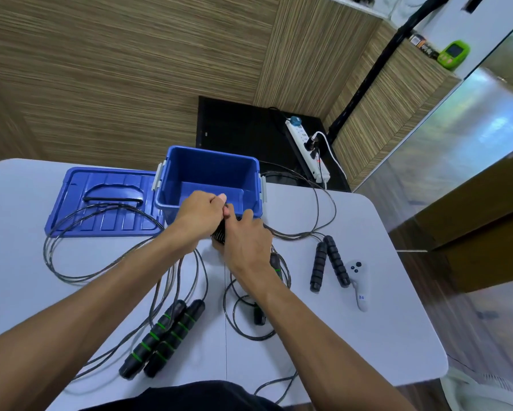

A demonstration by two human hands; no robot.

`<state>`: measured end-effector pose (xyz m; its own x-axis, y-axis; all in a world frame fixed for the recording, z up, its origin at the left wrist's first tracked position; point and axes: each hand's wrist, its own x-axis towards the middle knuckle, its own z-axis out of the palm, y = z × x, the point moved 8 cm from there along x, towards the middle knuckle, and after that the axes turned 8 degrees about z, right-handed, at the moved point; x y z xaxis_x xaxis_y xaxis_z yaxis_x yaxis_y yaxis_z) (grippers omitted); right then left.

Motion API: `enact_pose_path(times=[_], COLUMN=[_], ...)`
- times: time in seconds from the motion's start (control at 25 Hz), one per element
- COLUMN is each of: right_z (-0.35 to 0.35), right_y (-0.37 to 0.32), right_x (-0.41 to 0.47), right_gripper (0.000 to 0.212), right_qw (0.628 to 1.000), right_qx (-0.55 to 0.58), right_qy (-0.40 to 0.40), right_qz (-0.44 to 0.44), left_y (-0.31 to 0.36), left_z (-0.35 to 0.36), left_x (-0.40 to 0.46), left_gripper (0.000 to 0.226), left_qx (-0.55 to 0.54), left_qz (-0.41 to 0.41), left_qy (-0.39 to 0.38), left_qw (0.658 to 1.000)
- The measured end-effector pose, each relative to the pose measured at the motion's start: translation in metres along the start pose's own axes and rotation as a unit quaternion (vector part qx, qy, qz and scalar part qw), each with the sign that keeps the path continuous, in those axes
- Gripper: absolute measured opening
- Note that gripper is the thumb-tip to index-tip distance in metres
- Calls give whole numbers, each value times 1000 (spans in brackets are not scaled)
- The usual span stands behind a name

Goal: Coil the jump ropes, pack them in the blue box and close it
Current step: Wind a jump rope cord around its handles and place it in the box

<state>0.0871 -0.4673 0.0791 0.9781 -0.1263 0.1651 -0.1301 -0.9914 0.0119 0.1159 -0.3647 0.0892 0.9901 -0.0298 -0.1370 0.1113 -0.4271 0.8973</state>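
Note:
The open blue box [190, 170] stands at the table's far middle, its inside bare. Its blue lid [101, 203] lies flat to the left. Just in front of the box, my left hand [202, 215] and my right hand [246, 241] together hold a black ribbed handle [219, 235] of a jump rope; my left fingers pinch at its top. A pair of green-banded handles [163, 336] lies near me, with rope looping left over the lid. A pair of all-black handles [328, 262] lies to the right. Another rope coil [249, 318] sits under my right forearm.
A white controller [359, 283] lies at the right side of the white table [368, 336]. Rope loops trail past the table's near edge and behind the box. A power strip [307, 149] with cables lies on the floor beyond.

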Motion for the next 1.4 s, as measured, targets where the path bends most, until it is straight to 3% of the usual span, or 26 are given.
enact_pose_path(times=[0.24, 0.4, 0.68, 0.84, 1.12, 1.28, 1.4], right_z=[1, 7, 6, 7, 12, 3, 3], right_y=[17, 16, 21, 29, 34, 36, 36], right_x=[7, 5, 0, 0, -4, -3, -3], right_gripper=[67, 66, 63, 62, 65, 63, 60], right_qw=[995, 994, 992, 990, 985, 984, 983], right_qx=[81, 88, 110, 123, 147, 158, 162], right_qy=[-52, -62, -59, -61, -65, -54, -62], right_qz=[37, 15, 29, 41, 59, 60, 59], left_y=[-28, -54, -77, -81, -85, -88, -77], left_z=[2, 4, 13, 5, 12, 16, 12], left_x=[-21, -25, -35, -37, -37, -35, -32], left_gripper=[41, 41, 40, 33, 34, 40, 40], left_qx=[-22, -117, -220, -204, -198, -194, -168], left_qz=[-22, -70, -116, -72, -67, -74, -32], left_qy=[-32, -91, -86, -64, -72, -115, -148], left_qw=[999, 987, 965, 974, 975, 972, 974])
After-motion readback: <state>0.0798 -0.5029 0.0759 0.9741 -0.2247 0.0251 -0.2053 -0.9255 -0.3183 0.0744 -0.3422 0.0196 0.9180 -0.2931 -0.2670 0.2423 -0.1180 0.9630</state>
